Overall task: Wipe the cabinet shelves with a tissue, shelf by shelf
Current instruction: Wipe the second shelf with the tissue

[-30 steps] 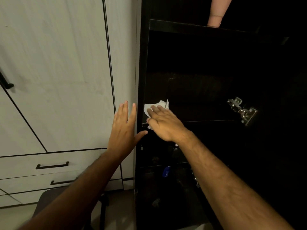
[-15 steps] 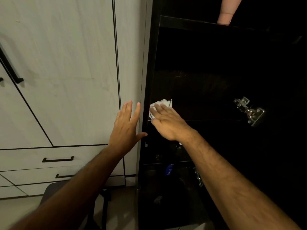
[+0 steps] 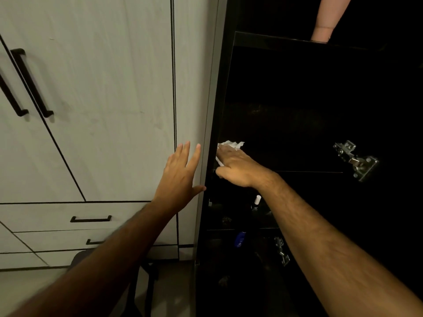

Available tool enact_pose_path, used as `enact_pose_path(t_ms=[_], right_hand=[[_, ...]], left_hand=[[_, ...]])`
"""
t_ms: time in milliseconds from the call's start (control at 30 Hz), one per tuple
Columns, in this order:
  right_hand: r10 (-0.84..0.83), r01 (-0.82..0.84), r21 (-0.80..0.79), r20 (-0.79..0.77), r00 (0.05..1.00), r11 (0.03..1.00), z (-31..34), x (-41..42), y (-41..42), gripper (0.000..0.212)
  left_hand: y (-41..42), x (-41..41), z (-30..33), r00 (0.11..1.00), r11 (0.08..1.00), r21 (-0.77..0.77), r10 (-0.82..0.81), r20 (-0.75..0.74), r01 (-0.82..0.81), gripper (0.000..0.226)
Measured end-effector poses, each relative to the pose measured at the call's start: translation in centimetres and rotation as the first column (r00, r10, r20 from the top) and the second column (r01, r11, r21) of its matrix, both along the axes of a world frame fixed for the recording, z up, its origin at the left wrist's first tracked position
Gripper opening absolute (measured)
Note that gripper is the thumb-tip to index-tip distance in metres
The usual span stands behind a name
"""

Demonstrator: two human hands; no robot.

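A crumpled white tissue (image 3: pixel 230 145) lies at the left end of a dark cabinet shelf (image 3: pixel 309 172). My right hand (image 3: pixel 238 167) lies flat on top of it with straight fingers, pressing it against the shelf by the cabinet's left wall. My left hand (image 3: pixel 182 171) rests open, fingers spread, on the pale panel beside the cabinet's left edge. The inside of the cabinet is very dark and most of the shelf surface is hard to see.
A metal hinge (image 3: pixel 356 160) sticks out at the cabinet's right side. Lower shelves hold a small white-capped bottle (image 3: pixel 257 200) and a blue container (image 3: pixel 240 239). Another person's arm (image 3: pixel 326 19) shows at the top. Pale doors and drawers with black handles (image 3: pixel 90 218) fill the left.
My right hand and the tissue have stayed at the shelf's left end, shifting only slightly toward the side wall. The view has drifted left and down; my left hand has kept its place on the panel.
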State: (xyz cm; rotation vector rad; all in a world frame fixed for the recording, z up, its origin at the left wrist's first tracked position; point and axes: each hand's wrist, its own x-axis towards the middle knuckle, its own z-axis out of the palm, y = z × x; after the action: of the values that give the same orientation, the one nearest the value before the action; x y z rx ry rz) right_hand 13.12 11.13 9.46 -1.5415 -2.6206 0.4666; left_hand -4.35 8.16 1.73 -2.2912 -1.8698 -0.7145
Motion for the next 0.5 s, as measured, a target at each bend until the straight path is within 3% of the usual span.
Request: enact_pose_path(t_ms=[167, 333, 400, 500], right_hand=[[0.006, -0.013, 0.093, 0.077, 0.997, 0.996, -0.9, -0.7, -1.0, 0.084], [0.139, -0.147, 0.115, 0.071, 0.988, 0.982, -2.6, 3.0, -3.8, 0.077], [0.080, -0.084, 0.084, 0.057, 0.995, 0.993, -2.5, 5.6, -3.4, 0.069], [-0.143, 0.145, 0.149, -0.030, 0.989, 0.978, -2.1, 7.7, -0.7, 0.047]], left_hand=[[0.0, 0.3, 0.2, 0.999, 1.000, -0.016, 0.012, 0.030, -0.012, 0.114], [-0.5, 0.4, -0.3, 0.998, 1.000, -0.012, 0.027, 0.065, -0.026, 0.113], [-0.7, 0.4, -0.4, 0.997, 0.999, -0.015, 0.033, 0.073, -0.032, 0.112], [-0.8, 0.5, -0.6, 0.996, 0.999, -0.028, 0.030, 0.083, -0.027, 0.109]])
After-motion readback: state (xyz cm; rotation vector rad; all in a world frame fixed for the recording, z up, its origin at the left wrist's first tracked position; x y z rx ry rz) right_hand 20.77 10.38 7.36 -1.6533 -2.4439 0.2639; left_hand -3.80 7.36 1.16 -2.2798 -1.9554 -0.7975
